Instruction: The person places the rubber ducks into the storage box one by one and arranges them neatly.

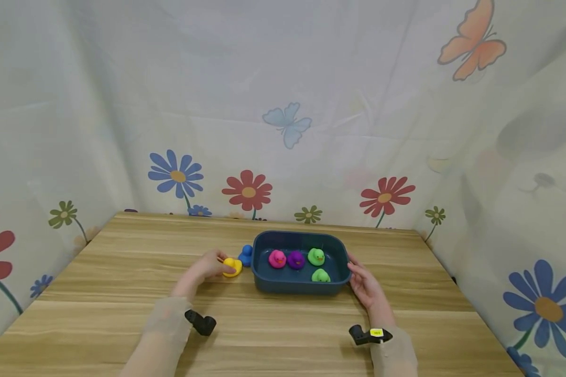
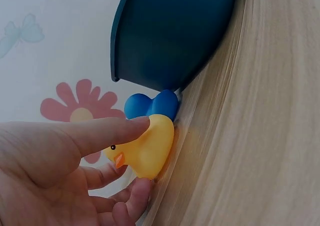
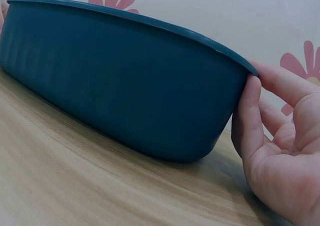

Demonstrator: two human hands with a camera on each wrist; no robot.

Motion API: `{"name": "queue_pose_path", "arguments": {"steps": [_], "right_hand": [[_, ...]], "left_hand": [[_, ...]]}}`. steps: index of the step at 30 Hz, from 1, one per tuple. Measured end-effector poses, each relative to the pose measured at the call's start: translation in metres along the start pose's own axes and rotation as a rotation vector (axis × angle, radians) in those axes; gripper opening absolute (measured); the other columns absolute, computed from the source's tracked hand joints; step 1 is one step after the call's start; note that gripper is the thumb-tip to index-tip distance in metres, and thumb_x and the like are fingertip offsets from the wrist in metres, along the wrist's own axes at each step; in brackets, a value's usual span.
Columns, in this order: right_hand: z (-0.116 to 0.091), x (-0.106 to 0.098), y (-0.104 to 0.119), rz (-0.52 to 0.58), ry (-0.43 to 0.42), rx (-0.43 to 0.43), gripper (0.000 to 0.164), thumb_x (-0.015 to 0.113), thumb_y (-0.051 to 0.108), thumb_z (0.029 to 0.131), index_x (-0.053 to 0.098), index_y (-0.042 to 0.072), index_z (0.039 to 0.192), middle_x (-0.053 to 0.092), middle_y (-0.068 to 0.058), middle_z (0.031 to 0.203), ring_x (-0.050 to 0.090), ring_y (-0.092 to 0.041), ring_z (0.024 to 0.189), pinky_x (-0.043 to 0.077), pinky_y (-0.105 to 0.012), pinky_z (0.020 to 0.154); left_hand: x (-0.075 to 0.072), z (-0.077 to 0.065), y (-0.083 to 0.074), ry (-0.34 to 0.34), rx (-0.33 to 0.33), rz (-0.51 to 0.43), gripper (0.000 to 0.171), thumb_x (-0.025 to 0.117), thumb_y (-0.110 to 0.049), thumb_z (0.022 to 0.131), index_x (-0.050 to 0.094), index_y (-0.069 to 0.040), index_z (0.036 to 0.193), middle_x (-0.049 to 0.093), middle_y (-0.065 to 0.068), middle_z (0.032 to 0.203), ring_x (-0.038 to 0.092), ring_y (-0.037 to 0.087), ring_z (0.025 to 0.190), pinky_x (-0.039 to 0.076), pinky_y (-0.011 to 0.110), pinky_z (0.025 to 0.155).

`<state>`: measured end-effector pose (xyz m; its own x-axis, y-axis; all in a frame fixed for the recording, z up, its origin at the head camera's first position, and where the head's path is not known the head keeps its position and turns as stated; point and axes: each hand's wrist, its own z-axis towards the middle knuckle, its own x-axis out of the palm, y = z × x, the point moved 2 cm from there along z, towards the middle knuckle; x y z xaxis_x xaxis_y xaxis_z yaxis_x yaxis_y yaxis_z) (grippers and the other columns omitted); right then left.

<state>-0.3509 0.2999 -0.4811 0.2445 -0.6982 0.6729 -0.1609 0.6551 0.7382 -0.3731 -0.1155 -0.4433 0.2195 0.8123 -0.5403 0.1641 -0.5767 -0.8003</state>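
Observation:
My left hand (image 1: pixel 210 264) holds a yellow rubber duck (image 2: pixel 155 146), thumb along one side and fingertips at the other, low at the tabletop. Just behind it, beside the tub's left end, sits a blue rubber duck (image 1: pixel 246 255). The dark blue tub (image 1: pixel 287 287) stands on the table. Inside are a pink duck (image 1: pixel 277 259), a purple duck (image 1: pixel 296 260) and two green ducks, one farther back (image 1: pixel 316 257) and one by the front wall (image 1: pixel 320 276). My right hand (image 1: pixel 365 285) grips the tub's right end at the rim, its thumb just below the edge.
The wooden table (image 1: pixel 292 335) runs back to a hanging cloth (image 1: pixel 283 68) printed with flowers and butterflies, which also lines both sides. Each wrist carries a small black camera, on the left (image 1: pixel 200 322) and on the right (image 1: pixel 370 335).

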Motion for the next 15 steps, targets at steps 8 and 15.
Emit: {"name": "queue_pose_path", "arguments": {"steps": [8, 15], "right_hand": [[0.001, 0.001, 0.0, 0.004, -0.017, 0.0, 0.046, 0.025, -0.004, 0.104, 0.067, 0.014, 0.112, 0.068, -0.001, 0.099, 0.068, -0.005, 0.077, 0.054, -0.012, 0.07], [0.001, 0.001, 0.0, 0.011, 0.002, -0.008, 0.046, 0.025, -0.004, 0.104, 0.066, 0.014, 0.113, 0.068, -0.001, 0.099, 0.068, -0.005, 0.078, 0.054, -0.012, 0.071]], "left_hand": [[-0.005, -0.003, -0.001, 0.046, 0.029, 0.0, 0.051, 0.08, -0.012, 0.079, 0.052, 0.004, 0.118, 0.055, 0.024, 0.12, 0.053, 0.032, 0.101, 0.048, 0.04, 0.089], [-0.014, 0.002, 0.008, 0.158, 0.131, -0.076, 0.062, 0.078, -0.001, 0.078, 0.051, 0.0, 0.134, 0.048, 0.025, 0.139, 0.05, 0.036, 0.116, 0.048, 0.045, 0.102]]}}
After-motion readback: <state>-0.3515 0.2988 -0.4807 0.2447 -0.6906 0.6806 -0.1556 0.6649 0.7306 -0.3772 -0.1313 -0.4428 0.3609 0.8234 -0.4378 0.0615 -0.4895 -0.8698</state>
